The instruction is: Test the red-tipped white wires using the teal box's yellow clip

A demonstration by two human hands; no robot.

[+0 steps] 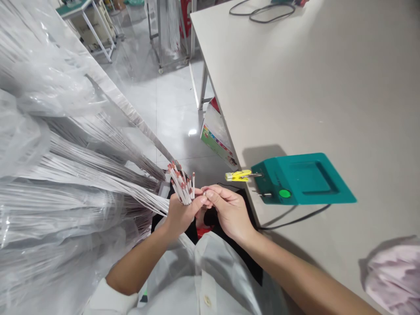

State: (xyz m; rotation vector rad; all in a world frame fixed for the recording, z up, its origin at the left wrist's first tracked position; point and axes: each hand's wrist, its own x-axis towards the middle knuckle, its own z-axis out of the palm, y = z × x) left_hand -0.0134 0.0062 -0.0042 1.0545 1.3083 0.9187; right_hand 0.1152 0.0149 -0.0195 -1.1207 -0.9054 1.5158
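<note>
Fingers of left hand grip one wire bundle; right hand pinches one wire.

Factory workshop: bagged wire bundles, workbench, teal tester box, rolling racks.

no readable text anywhere, colourful printed box on the floor at about eleven o'clock from the hands, its lettering too small and blurred to read, teal device bearing only an unmarked green button
</note>
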